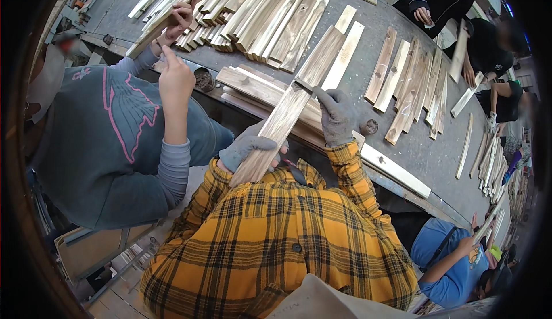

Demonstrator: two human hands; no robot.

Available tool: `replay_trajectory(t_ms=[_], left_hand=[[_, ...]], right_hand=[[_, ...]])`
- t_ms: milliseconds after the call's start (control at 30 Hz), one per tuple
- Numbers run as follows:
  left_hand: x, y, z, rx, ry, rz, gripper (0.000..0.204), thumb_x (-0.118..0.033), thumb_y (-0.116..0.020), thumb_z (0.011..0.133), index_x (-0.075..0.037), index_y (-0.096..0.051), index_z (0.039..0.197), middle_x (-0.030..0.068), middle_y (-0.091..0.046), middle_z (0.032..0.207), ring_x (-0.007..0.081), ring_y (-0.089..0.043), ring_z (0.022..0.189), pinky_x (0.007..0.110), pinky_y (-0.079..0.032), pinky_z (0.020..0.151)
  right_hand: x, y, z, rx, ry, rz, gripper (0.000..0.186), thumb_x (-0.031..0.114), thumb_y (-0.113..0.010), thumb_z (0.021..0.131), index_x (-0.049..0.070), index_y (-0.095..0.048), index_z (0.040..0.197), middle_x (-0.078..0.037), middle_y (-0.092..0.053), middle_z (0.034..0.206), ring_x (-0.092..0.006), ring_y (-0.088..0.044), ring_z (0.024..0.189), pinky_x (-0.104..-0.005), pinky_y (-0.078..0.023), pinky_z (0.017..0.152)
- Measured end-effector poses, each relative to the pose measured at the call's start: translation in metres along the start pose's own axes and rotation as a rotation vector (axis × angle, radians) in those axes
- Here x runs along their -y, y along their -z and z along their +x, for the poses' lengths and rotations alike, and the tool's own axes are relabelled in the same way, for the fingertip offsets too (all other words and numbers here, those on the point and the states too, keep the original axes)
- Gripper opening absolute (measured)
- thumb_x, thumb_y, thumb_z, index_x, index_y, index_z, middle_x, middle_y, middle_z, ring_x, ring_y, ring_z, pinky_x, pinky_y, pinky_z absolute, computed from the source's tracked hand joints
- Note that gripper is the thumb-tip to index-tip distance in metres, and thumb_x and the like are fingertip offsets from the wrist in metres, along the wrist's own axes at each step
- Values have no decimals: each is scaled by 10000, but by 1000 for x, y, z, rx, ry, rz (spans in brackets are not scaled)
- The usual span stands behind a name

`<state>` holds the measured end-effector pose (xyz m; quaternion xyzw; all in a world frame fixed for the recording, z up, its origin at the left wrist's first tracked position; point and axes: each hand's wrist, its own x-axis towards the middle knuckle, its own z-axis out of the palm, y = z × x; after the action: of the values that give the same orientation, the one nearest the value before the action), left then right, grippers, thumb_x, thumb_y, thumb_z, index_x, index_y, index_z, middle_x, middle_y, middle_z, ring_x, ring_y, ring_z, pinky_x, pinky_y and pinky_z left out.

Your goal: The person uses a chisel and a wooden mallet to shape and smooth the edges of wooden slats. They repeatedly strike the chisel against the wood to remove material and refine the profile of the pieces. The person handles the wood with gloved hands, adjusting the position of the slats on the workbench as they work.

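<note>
A long wooden board (276, 123) with brown grain slants away from my chest and out over the table. My left hand (247, 148), in a grey glove, is closed around its near end from the left side. My right hand (335, 115), also gloved in grey, grips a putty knife (303, 85), whose blade lies across the board's face about midway along; the handle is mostly hidden in the fingers. Just right of that hand stands a small round tub (369, 126) of brown paste. More boards (250, 83) lie stacked under and beside the held one.
The grey worktable (345, 60) carries a large row of boards (259, 14) at the far left and another group (414, 83) at right. At my left a person (109, 129) holds a board; a second tub (204, 79) is near them. Other people work at the right.
</note>
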<state>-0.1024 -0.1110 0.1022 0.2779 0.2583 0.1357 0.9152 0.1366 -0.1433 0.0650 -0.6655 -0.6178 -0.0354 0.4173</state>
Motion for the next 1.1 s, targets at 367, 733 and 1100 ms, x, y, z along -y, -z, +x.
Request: replay_trajectory(t_ms=[367, 733, 1100], left_hand=[[-1, 3, 1, -11, 15, 34, 534, -98, -629, 831, -4, -399, 1304, 151, -601, 933, 198, -656, 646, 264, -561, 500], [1, 6, 1, -22, 19, 8, 532, -69, -618, 837, 1, -393, 1315, 154, -606, 938, 203, -662, 638, 270, -572, 492], [7, 14, 1, 41, 15, 3, 580, -76, -641, 838, -5, -365, 1343, 176, -590, 952, 208, -668, 642, 260, -597, 508]], right_hand=[[5, 1, -10, 36, -52, 137, 324, 51, -664, 772, 216, -715, 1046, -18, -630, 827, -216, -624, 725, -336, -505, 614], [18, 2, -9, 34, -92, 302, 260, 67, -692, 777, 186, -727, 1006, -37, -636, 818, -221, -632, 730, -329, -502, 605], [-8, -7, -3, -40, 4, 99, 248, 57, -711, 763, 175, -732, 980, -28, -650, 824, -215, -629, 743, -320, -502, 626]])
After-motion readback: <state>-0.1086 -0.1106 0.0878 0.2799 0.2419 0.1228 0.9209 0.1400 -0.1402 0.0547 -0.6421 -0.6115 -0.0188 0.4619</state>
